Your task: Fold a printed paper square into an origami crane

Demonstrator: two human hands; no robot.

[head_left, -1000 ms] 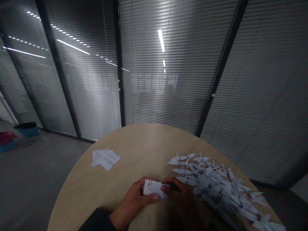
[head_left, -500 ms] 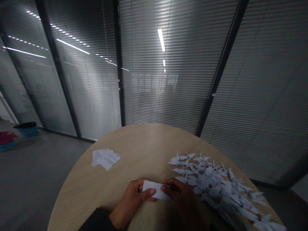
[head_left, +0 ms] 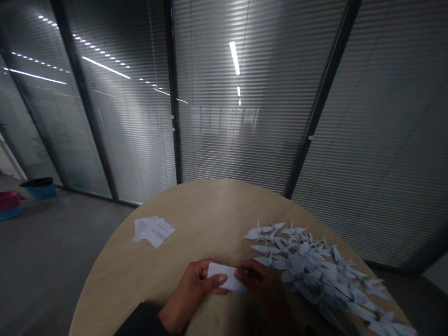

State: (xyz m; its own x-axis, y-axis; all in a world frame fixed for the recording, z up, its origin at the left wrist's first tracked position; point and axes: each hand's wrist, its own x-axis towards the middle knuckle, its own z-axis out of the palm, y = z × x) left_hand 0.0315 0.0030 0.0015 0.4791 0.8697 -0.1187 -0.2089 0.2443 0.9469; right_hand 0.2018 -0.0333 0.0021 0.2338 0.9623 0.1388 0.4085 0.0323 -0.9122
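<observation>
"Which containers were in view?"

"A black-lined blue bin (head_left: pixel 40 190) and a pink-lined blue bin (head_left: pixel 10 214) stood on the floor, far left. I couldn't tell what was in either."

"And the hands?"

"Over the near part of the round table (head_left: pixel 217 205), the left hand (head_left: pixel 196 283) had thumb and fingers clamped on one end of the white paper (head_left: pixel 230 278); the right hand (head_left: pixel 263 283) pinched the other end."

"What room did they have?"

"Wood stretched from the paper to the table's curved far edge. Loose sheets (head_left: pixel 154 230) lay near the left edge; paper cranes (head_left: pixel 311 268) crowded the right side, just beside the right hand."
</observation>
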